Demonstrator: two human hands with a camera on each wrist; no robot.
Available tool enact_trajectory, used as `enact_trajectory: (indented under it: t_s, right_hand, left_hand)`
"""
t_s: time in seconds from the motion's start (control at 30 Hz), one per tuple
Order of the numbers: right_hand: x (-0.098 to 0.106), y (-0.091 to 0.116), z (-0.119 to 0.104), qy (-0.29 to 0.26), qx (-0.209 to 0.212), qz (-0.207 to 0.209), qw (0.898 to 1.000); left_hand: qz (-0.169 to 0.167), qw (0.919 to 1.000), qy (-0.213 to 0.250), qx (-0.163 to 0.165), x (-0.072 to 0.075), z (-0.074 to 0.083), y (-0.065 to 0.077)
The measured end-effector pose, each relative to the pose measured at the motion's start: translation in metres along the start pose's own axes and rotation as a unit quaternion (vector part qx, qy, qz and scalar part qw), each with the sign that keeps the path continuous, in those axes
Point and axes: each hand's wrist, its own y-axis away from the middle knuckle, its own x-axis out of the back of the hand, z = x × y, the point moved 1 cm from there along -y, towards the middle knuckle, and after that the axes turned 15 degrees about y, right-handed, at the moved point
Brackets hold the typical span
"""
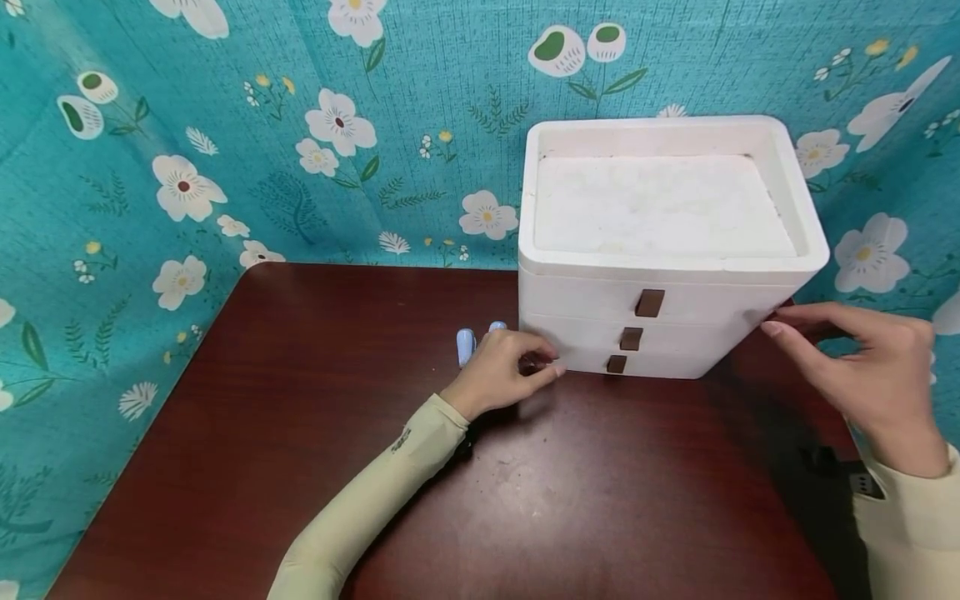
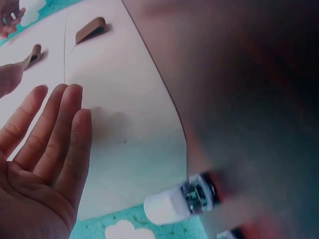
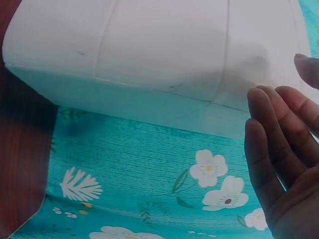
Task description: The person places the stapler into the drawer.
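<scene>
A white unit with stacked drawers (image 1: 630, 300) stands on the table, with a brown tab handle (image 1: 649, 303) on each of its three drawer fronts. My left hand (image 1: 501, 367) is at its lower left front corner, thumb apart from the slightly bent fingers, nothing between them. In the left wrist view those fingers (image 2: 55, 134) lie over the unit's white side; contact cannot be told. On the opposite side, my right hand (image 1: 873, 358) reaches toward the upper right wall, fingertips touching or very near it. Its fingers (image 3: 269, 134) hold nothing in the right wrist view.
Two small light blue rounded objects (image 1: 466, 346) lie behind my left hand, partly hidden; their kind is unclear. The dark red-brown table (image 1: 315, 400) extends left and in front. A teal flowered cloth (image 1: 420, 125) hangs behind the unit. The unit's top is a shallow rimmed tray (image 1: 660, 204).
</scene>
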Motion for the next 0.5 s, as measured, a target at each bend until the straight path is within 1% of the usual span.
enact_trajectory:
  t_s: [0.17,0.3,0.4,0.5]
  right_hand:
    - [0.007,-0.002,-0.004,-0.009,-0.004,0.015,1.000]
    - [0.010,-0.002,-0.005,-0.012,-0.010,0.024,1.000]
    - [0.011,-0.002,-0.006,-0.018,-0.022,0.035,0.999]
    - [0.012,-0.001,-0.007,-0.017,-0.043,0.043,0.998]
  left_hand:
    - [-0.017,0.9996,-0.018,-0.011,-0.010,0.003,-0.003]
    - [-0.024,0.9989,-0.031,-0.024,-0.021,0.005,-0.005]
    - [-0.026,0.9982,-0.048,-0.024,-0.030,0.006,-0.005]
    - [-0.025,0.9969,-0.072,-0.016,-0.037,0.008,-0.006]
